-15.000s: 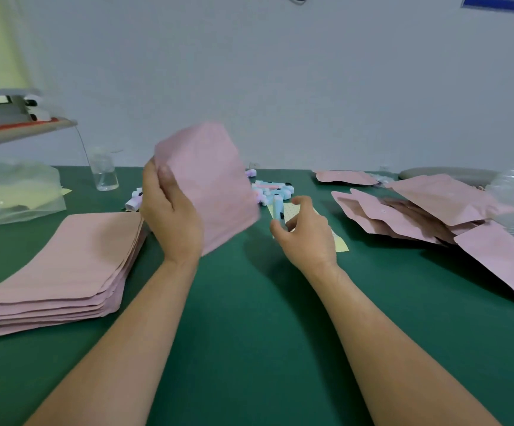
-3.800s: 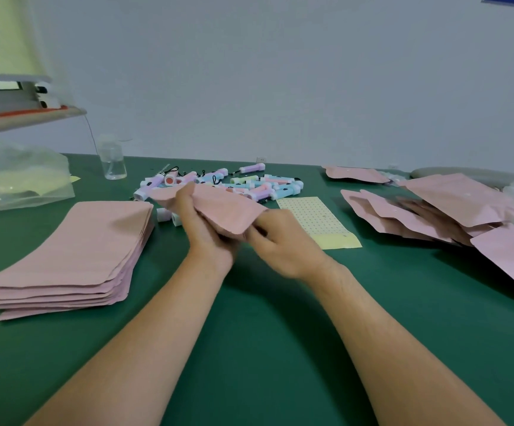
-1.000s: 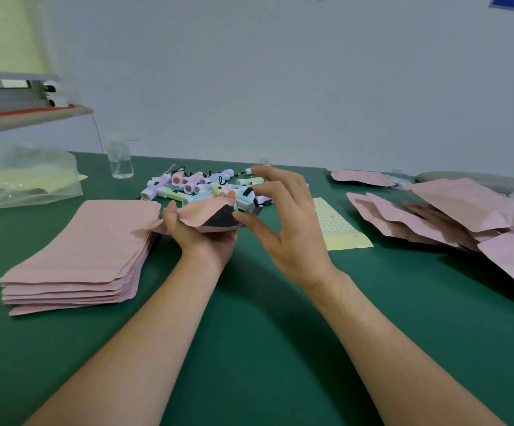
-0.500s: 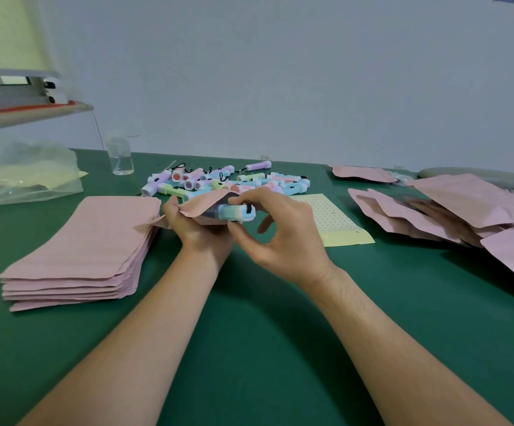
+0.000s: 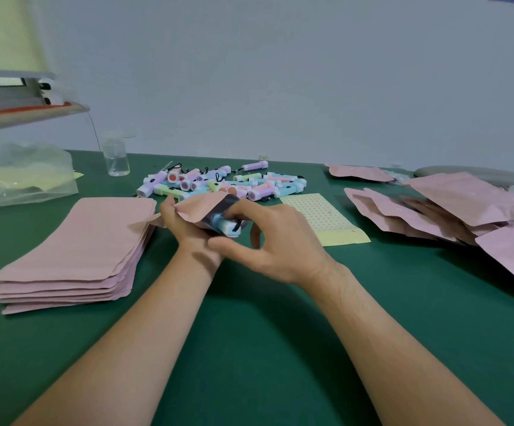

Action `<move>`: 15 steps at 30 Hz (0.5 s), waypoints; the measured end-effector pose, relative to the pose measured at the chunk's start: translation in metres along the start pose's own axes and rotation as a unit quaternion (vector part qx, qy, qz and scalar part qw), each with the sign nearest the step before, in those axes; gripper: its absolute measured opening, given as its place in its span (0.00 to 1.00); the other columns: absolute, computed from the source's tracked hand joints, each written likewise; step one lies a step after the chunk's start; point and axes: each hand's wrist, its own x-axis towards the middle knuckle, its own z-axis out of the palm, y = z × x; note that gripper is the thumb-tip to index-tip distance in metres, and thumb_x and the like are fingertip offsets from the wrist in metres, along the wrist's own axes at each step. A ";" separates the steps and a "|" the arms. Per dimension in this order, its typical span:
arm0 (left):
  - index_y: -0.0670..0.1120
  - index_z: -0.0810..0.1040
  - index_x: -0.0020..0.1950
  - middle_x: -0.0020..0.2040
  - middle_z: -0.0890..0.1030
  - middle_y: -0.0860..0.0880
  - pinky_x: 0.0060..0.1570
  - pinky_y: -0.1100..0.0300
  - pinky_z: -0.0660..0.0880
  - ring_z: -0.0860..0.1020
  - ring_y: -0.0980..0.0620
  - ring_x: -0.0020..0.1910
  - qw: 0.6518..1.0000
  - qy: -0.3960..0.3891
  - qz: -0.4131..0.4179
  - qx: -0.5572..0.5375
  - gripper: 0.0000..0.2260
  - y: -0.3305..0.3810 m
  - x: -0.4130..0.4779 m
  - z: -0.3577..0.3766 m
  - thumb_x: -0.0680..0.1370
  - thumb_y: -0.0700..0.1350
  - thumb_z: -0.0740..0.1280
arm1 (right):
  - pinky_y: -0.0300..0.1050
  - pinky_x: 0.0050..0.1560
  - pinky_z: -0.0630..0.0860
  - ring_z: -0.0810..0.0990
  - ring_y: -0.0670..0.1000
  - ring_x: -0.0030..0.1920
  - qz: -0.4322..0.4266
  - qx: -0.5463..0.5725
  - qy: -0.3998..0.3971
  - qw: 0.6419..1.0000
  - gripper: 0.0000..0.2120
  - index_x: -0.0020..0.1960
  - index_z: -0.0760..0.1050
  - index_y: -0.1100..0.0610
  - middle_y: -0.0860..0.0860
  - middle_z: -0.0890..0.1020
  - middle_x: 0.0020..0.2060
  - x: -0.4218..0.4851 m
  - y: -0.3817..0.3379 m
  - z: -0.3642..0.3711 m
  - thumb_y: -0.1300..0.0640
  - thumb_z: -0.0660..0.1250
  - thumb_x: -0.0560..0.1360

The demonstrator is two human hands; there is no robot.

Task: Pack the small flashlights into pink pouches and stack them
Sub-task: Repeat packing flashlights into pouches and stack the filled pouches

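My left hand (image 5: 188, 229) grips an open pink pouch (image 5: 201, 206) by its mouth, just above the green table (image 5: 249, 348). My right hand (image 5: 268, 241) pinches a small blue and white flashlight (image 5: 226, 224) that sits partly inside the pouch's dark opening. A heap of several pastel flashlights (image 5: 218, 181) lies right behind the hands. A stack of flat empty pink pouches (image 5: 77, 253) is on the left. A loose pile of filled pink pouches (image 5: 452, 213) spreads on the right.
A yellow dotted sheet (image 5: 323, 218) lies right of the hands. A clear glass (image 5: 115, 156) stands at the back left, beside a crumpled clear plastic bag (image 5: 19, 173). A machine (image 5: 19, 99) juts out above it. Another pink pouch (image 5: 358, 173) lies near the wall.
My right hand picked a blue flashlight from the heap, carried it to the pouch mouth and has now pushed it partly inside. My left hand kept holding the pouch open.
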 end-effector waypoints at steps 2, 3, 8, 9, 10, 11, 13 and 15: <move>0.43 0.78 0.52 0.40 0.85 0.41 0.39 0.48 0.84 0.85 0.41 0.37 1.000 0.017 -0.002 0.002 0.28 0.000 0.002 0.001 0.78 0.68 0.58 | 0.49 0.43 0.78 0.79 0.46 0.37 0.004 -0.010 0.001 1.000 0.19 0.59 0.78 0.44 0.44 0.84 0.40 0.002 -0.001 0.000 0.33 0.62 0.79; 0.43 0.78 0.55 0.42 0.85 0.40 0.43 0.49 0.83 0.85 0.40 0.42 1.000 0.024 -0.005 0.002 0.29 0.000 0.002 0.001 0.77 0.68 0.59 | 0.50 0.43 0.78 0.79 0.46 0.38 0.006 -0.012 -0.004 1.000 0.18 0.61 0.78 0.44 0.43 0.84 0.42 0.002 0.000 0.001 0.35 0.61 0.80; 0.43 0.78 0.66 0.57 0.83 0.40 0.61 0.47 0.78 0.83 0.40 0.61 0.999 0.044 -0.017 -0.010 0.32 -0.001 0.002 0.002 0.76 0.68 0.61 | 0.51 0.42 0.75 0.75 0.45 0.36 0.028 0.006 -0.068 0.997 0.19 0.65 0.71 0.48 0.41 0.77 0.40 0.000 0.001 0.003 0.37 0.53 0.84; 0.44 0.78 0.64 0.56 0.83 0.40 0.60 0.48 0.78 0.83 0.40 0.59 0.999 0.050 -0.013 -0.011 0.31 0.000 0.002 0.003 0.76 0.68 0.61 | 0.49 0.39 0.73 0.73 0.42 0.34 0.028 0.016 -0.071 0.997 0.20 0.65 0.69 0.48 0.39 0.73 0.37 -0.001 0.001 0.004 0.36 0.53 0.84; 0.44 0.78 0.61 0.52 0.84 0.40 0.55 0.50 0.79 0.83 0.41 0.54 0.999 0.054 -0.006 -0.007 0.30 0.000 0.002 0.004 0.77 0.68 0.61 | 0.43 0.36 0.70 0.73 0.38 0.33 0.022 0.021 -0.068 0.997 0.21 0.67 0.68 0.48 0.37 0.71 0.37 -0.001 0.001 0.004 0.34 0.53 0.83; 0.43 0.78 0.59 0.48 0.84 0.41 0.50 0.52 0.80 0.83 0.41 0.49 0.998 0.055 -0.001 -0.004 0.29 0.000 0.001 0.004 0.77 0.68 0.61 | 0.40 0.36 0.67 0.72 0.35 0.33 0.015 0.023 -0.062 0.998 0.23 0.69 0.67 0.48 0.36 0.71 0.39 -0.002 0.000 0.003 0.34 0.53 0.83; 0.43 0.79 0.58 0.43 0.85 0.41 0.41 0.52 0.83 0.84 0.42 0.45 0.999 0.054 -0.005 -0.004 0.29 0.001 -0.001 0.005 0.77 0.68 0.60 | 0.42 0.37 0.66 0.71 0.31 0.35 0.004 0.030 -0.040 0.999 0.23 0.72 0.68 0.49 0.36 0.74 0.46 -0.003 -0.001 0.001 0.36 0.56 0.83; 0.42 0.80 0.62 0.48 0.86 0.39 0.44 0.50 0.84 0.85 0.40 0.48 0.999 0.037 -0.016 -0.011 0.32 0.000 -0.003 0.006 0.77 0.69 0.60 | 0.41 0.40 0.67 0.73 0.32 0.37 -0.005 0.037 0.002 0.999 0.22 0.72 0.71 0.51 0.37 0.77 0.44 -0.004 -0.001 -0.002 0.41 0.60 0.83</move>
